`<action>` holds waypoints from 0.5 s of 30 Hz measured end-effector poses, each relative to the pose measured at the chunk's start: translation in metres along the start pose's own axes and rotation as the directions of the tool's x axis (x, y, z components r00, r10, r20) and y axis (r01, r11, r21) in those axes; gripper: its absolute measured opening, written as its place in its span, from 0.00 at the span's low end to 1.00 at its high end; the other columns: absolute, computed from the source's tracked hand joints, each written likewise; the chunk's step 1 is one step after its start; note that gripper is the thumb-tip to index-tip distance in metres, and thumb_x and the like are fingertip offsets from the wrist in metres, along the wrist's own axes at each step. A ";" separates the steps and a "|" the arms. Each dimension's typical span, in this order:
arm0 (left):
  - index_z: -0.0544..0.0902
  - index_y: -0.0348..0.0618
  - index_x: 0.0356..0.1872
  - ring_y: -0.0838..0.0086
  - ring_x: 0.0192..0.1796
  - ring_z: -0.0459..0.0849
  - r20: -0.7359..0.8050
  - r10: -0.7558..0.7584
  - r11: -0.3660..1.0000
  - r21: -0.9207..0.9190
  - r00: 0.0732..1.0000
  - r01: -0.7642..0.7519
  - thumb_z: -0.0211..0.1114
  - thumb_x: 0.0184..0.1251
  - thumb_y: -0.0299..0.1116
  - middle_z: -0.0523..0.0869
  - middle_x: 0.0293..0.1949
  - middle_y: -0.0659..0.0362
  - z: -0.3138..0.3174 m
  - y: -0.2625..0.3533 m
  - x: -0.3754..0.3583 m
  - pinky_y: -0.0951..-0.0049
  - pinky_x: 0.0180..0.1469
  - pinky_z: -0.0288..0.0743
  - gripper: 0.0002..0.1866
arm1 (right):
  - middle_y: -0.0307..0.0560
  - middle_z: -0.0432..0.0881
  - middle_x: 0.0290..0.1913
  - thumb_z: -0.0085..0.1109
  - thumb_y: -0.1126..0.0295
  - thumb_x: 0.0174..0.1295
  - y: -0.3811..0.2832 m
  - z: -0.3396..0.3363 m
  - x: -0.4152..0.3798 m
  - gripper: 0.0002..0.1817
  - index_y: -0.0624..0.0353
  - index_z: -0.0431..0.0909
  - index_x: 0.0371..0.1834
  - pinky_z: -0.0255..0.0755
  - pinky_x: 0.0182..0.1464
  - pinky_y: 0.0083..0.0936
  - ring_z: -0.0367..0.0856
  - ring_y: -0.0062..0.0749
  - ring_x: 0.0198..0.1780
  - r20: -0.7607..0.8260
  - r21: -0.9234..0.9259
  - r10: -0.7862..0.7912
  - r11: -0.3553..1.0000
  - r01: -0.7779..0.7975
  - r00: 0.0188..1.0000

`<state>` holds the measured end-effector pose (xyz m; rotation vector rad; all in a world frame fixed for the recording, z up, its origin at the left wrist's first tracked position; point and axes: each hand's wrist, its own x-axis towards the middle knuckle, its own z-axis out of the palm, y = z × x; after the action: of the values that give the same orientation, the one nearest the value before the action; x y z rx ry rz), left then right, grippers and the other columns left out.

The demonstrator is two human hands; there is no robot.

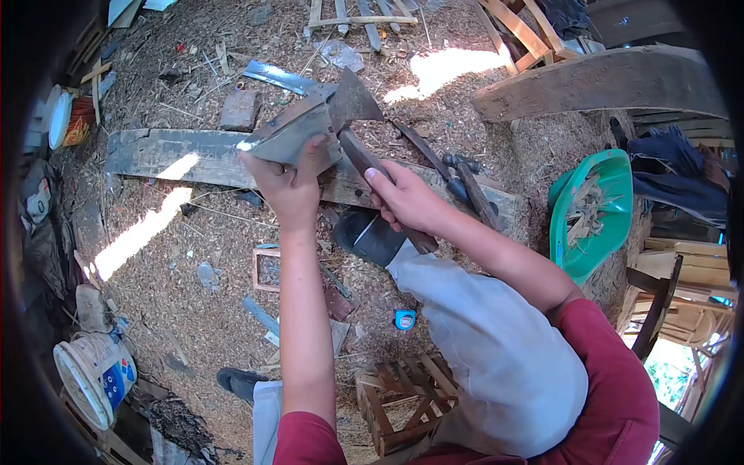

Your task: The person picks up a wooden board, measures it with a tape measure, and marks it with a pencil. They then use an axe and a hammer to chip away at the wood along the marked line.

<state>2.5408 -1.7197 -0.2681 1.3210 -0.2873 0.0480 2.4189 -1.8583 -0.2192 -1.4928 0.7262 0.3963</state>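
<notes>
My left hand [288, 190] is closed round a short grey wooden block [291, 138] with angled faces, raised over the plank. In my right hand [407, 198] is the dark wooden handle of a hatchet [355, 99], its broad metal blade pointing up and away from me. The blade overlaps the right end of the block in this view. Under both hands a long weathered plank [194, 149] lies across the ground. At its right part rest a long dark-handled tool [422, 147] and another wooden handle [477, 194]. My shoe [370, 236] is at the plank's near edge.
Wood chips cover the ground. A green plastic basin [556, 232] with scraps stands at right, near a thick curved timber [597, 84]. A blue tape measure [404, 319] and small wooden frame [267, 269] lie nearer me. A white bucket [97, 380] is at lower left.
</notes>
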 end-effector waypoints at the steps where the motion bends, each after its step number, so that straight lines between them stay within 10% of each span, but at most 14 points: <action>1: 0.61 0.34 0.68 0.65 0.62 0.82 0.035 0.000 1.000 -0.020 0.999 0.001 0.75 0.67 0.19 0.79 0.62 0.44 0.001 -0.002 0.002 0.67 0.64 0.78 0.35 | 0.37 0.73 0.28 0.48 0.53 0.83 -0.001 -0.003 -0.001 0.20 0.61 0.71 0.51 0.70 0.21 0.24 0.71 0.20 0.20 -0.011 0.004 -0.035 0.999 0.035 0.999; 8: 0.60 0.35 0.69 0.65 0.62 0.82 0.006 -0.045 0.998 0.037 0.999 0.045 0.74 0.70 0.21 0.78 0.63 0.45 0.010 0.003 -0.001 0.69 0.64 0.76 0.35 | 0.48 0.79 0.31 0.46 0.53 0.83 -0.011 -0.022 -0.020 0.21 0.64 0.73 0.54 0.77 0.34 0.37 0.80 0.37 0.28 -0.153 -0.136 -0.305 0.949 0.285 0.940; 13: 0.60 0.36 0.70 0.65 0.63 0.81 0.023 0.016 0.995 0.101 1.000 -0.018 0.75 0.70 0.25 0.77 0.64 0.45 0.008 -0.009 -0.006 0.69 0.64 0.77 0.36 | 0.61 0.85 0.37 0.48 0.51 0.81 0.051 -0.038 0.014 0.24 0.65 0.74 0.58 0.77 0.49 0.51 0.83 0.61 0.40 -0.041 -0.484 -0.217 0.858 0.171 0.975; 15: 0.59 0.37 0.71 0.66 0.64 0.81 0.011 0.014 0.993 0.117 1.000 -0.015 0.75 0.71 0.27 0.77 0.65 0.45 0.008 -0.009 -0.006 0.69 0.64 0.77 0.36 | 0.50 0.81 0.31 0.46 0.51 0.82 0.057 -0.040 0.017 0.23 0.63 0.74 0.56 0.78 0.36 0.42 0.82 0.43 0.29 -0.078 -0.331 -0.183 0.932 0.147 0.980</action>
<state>2.5350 -1.7293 -0.2764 1.4362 -0.3067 0.0710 2.3867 -1.8971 -0.2699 -1.8850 0.6333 0.3185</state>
